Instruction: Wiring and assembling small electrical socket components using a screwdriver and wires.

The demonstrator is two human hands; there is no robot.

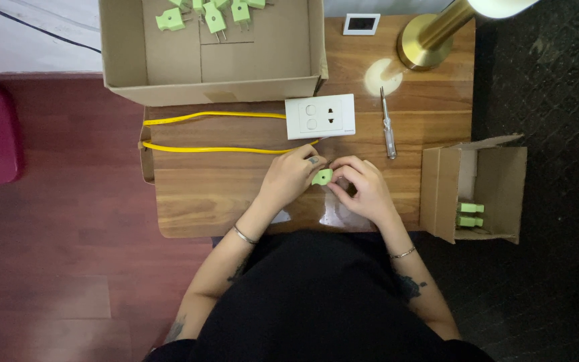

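Near the middle of the frame, both hands meet over the wooden table (222, 194). The left hand (291, 175) and the right hand (364, 188) grasp together one small green plug (322, 177), each hand closed on it with the fingertips, just above the table surface. I cannot tell which part of the plug the fingers press.

Just above the hands lies a white socket plate (320, 116) with a yellow cable (212, 149) running to the left. A screwdriver (388, 127) lies to the right of the plate, near the right hand. In the upper left, a large cardboard box (169, 90) holds more green plugs (214, 15). At the right edge, a smaller open box (494, 188) lies on its side with two more green plugs (470, 214) inside.

In my judgement, such a small piece is handled best low over the table, so that a loose part does not fall to the floor. The brass lamp (430, 37) gives light from the upper right, and it helps to turn the plug toward it.
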